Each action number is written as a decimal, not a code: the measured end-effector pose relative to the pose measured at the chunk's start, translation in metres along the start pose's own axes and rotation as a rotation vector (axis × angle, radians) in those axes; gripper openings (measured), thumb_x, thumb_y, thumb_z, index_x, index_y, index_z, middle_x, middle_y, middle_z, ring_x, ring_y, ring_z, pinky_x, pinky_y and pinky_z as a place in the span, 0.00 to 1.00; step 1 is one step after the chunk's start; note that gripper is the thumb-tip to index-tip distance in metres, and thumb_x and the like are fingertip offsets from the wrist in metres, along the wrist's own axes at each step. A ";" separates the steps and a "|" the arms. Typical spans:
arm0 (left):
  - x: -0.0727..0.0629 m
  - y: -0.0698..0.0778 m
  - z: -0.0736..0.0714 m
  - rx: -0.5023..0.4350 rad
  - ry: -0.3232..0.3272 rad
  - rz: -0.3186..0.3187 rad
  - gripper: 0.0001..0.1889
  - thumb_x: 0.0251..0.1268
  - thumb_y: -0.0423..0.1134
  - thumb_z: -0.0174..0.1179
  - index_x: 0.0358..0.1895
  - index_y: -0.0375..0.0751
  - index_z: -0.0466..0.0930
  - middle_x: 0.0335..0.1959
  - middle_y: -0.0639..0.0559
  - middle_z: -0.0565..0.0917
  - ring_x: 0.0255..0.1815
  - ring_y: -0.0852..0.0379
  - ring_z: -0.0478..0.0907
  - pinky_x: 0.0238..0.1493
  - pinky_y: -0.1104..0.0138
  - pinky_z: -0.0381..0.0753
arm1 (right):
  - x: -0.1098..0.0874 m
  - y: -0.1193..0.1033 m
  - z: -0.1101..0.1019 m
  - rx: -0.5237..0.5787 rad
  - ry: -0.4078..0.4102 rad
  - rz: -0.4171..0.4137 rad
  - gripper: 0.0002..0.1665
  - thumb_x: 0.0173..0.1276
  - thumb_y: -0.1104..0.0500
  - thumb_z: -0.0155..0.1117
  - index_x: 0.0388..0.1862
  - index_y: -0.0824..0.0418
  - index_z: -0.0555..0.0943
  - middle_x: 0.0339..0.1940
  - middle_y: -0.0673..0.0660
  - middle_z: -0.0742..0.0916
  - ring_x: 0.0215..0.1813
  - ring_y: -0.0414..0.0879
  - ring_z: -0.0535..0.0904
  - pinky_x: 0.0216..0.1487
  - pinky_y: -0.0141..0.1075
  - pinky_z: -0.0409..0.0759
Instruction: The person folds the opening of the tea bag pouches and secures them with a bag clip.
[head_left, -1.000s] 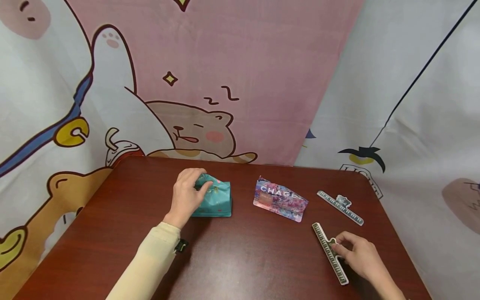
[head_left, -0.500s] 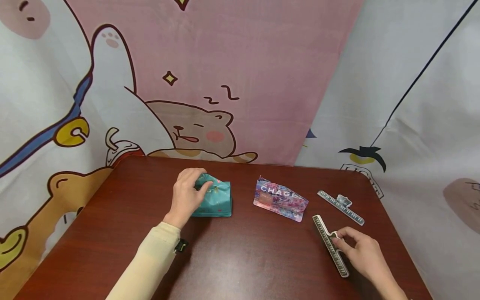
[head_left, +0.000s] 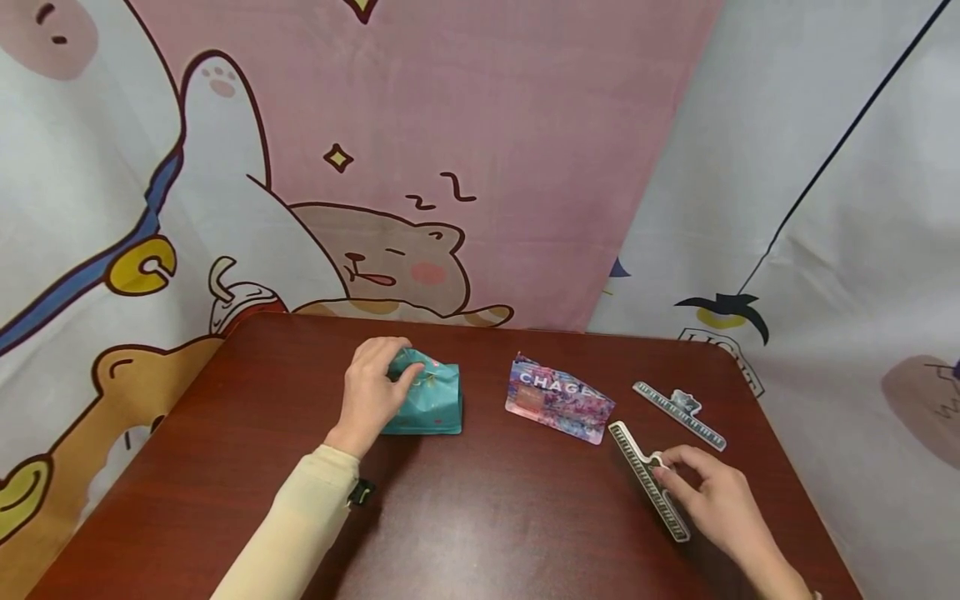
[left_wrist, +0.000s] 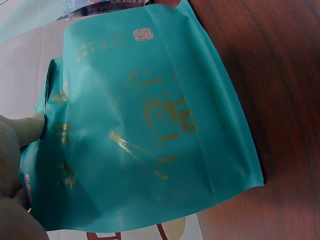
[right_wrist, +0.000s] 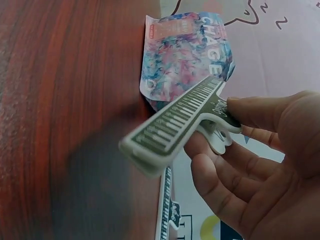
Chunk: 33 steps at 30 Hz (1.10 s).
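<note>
My left hand (head_left: 369,393) pinches the folded-over top of a teal bag (head_left: 435,407) standing on the table. Gold print covers the bag (left_wrist: 130,120) in the left wrist view, where my thumb (left_wrist: 30,129) presses on the folded flap. On the right, my right hand (head_left: 716,498) holds a long bag clip (head_left: 647,479) with a piano-key pattern by its handle, between thumb and fingers. The right wrist view shows the clip (right_wrist: 175,117) raised off the table, its handle under my thumb. Whether its jaws are parted cannot be told.
A pink and blue bag (head_left: 558,400) lettered CHAGE lies in the middle of the dark red table (head_left: 480,517). Right of it rests a second piano-key clip (head_left: 681,414). A curtain (head_left: 525,167) with cartoon animals hangs right behind the table.
My right hand has carried the clip a little to the left and away from me, towards the pink and blue bag. The left hand and teal bag have stayed put.
</note>
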<state>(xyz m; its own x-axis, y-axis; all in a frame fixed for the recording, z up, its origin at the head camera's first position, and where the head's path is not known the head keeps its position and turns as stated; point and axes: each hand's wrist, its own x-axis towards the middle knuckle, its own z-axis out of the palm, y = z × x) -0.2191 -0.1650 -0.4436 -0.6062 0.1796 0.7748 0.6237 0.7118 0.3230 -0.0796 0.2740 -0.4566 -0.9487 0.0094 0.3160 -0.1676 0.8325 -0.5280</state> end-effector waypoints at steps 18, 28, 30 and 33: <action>0.000 0.002 0.000 0.001 0.001 0.003 0.20 0.51 0.33 0.81 0.46 0.32 0.84 0.41 0.40 0.87 0.47 0.42 0.82 0.63 0.49 0.77 | 0.011 -0.009 0.008 0.057 0.055 -0.122 0.15 0.57 0.70 0.78 0.33 0.51 0.85 0.33 0.46 0.87 0.31 0.30 0.74 0.28 0.28 0.73; 0.000 0.000 0.000 0.005 0.000 0.006 0.20 0.50 0.33 0.81 0.46 0.32 0.84 0.40 0.40 0.87 0.47 0.42 0.82 0.62 0.49 0.77 | 0.017 -0.016 0.011 0.065 0.081 -0.212 0.17 0.55 0.71 0.78 0.34 0.51 0.85 0.33 0.45 0.87 0.31 0.30 0.74 0.30 0.24 0.71; 0.000 0.000 0.000 0.005 0.004 0.011 0.20 0.50 0.32 0.81 0.46 0.32 0.84 0.40 0.41 0.87 0.47 0.42 0.83 0.62 0.49 0.78 | 0.018 -0.018 0.012 0.066 0.091 -0.232 0.17 0.54 0.72 0.78 0.34 0.51 0.85 0.34 0.46 0.87 0.32 0.30 0.75 0.31 0.25 0.71; 0.000 0.001 0.000 0.009 0.005 0.012 0.20 0.50 0.32 0.81 0.45 0.32 0.84 0.40 0.41 0.87 0.47 0.42 0.83 0.62 0.49 0.78 | 0.020 -0.022 0.012 0.061 0.096 -0.252 0.17 0.54 0.72 0.78 0.34 0.51 0.86 0.35 0.47 0.88 0.33 0.31 0.76 0.30 0.26 0.73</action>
<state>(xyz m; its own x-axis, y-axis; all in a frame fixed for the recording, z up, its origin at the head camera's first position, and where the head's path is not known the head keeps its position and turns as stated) -0.2191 -0.1643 -0.4436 -0.5965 0.1850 0.7810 0.6265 0.7155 0.3091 -0.0987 0.2493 -0.4486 -0.8458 -0.1389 0.5151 -0.4139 0.7801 -0.4692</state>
